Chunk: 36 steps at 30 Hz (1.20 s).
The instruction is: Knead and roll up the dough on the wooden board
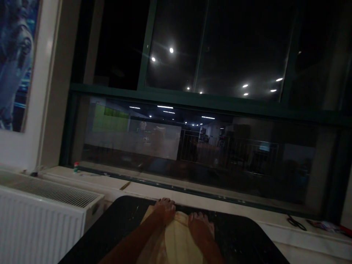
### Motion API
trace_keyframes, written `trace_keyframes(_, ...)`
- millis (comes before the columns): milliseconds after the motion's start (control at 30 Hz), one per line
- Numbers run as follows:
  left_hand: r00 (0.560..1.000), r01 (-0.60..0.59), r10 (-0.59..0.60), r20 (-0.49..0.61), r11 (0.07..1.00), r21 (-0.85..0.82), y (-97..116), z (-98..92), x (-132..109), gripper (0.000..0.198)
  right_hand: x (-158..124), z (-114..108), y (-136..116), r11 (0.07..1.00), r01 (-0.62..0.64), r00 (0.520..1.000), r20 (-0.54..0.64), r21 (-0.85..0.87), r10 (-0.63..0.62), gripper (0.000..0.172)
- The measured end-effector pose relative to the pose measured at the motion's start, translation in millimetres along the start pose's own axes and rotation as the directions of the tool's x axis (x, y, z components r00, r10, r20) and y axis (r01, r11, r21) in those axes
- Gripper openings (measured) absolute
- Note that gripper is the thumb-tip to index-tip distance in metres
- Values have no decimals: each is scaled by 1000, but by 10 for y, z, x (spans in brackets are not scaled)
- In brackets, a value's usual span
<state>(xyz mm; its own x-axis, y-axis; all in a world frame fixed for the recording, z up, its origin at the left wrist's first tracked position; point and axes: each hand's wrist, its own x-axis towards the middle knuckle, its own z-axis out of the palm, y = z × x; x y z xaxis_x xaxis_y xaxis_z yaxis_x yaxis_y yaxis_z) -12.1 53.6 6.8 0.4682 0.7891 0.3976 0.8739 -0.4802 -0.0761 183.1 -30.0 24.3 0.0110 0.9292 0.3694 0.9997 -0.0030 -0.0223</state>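
Note:
A pale yellow, soft-looking sheet (pixel 180 242) lies on the black table (pixel 121 216) and runs toward me out of the bottom of the view. I cannot tell whether it is cloth or something else. At its far left end, my left hand (pixel 165 209) is closed over the edge with the fingers bent. My right hand (pixel 200 223) grips the far right part in the same way. Between the two hands the far edge shows a small fold. The fingertips are partly hidden and the picture is dim and blurred.
Behind the table runs a white windowsill (pixel 170 190) below a dark window. A glue stick (pixel 76 167) stands on the sill at left, scissors (pixel 296 222) lie at right. A white radiator (pixel 41 220) is on the left. Small pale specks dot the tabletop.

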Motion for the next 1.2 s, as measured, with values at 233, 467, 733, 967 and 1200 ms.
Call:
trace_keyframes(233, 976, -114, 113, -186, 993, 5, -4, -104, -653, 42, -473, -125, -157, 997, 46, 999, -18, 65, -45, 46)
trace_keyframes(467, 950, -136, 149, -275, 988, 67, 104, -293, -1398, 43, -925, -255, -85, 977, 122, 993, -21, 177, -120, 47)
trace_keyframes(733, 865, -224, 307, -396, 944, 242, 27, -179, -1532, 38, -823, -195, -54, 976, 132, 991, -3, 172, -134, 47)
trace_keyframes(967, 998, -50, 51, -47, 998, 29, 36, -249, -918, 48, -496, -125, -114, 994, 103, 993, 63, -21, -102, 54)
trace_keyframes(1200, 998, -7, 8, 55, 1000, -13, -92, -32, -300, 31, -244, -151, -130, 998, -8, 1000, 22, -56, 9, 43)
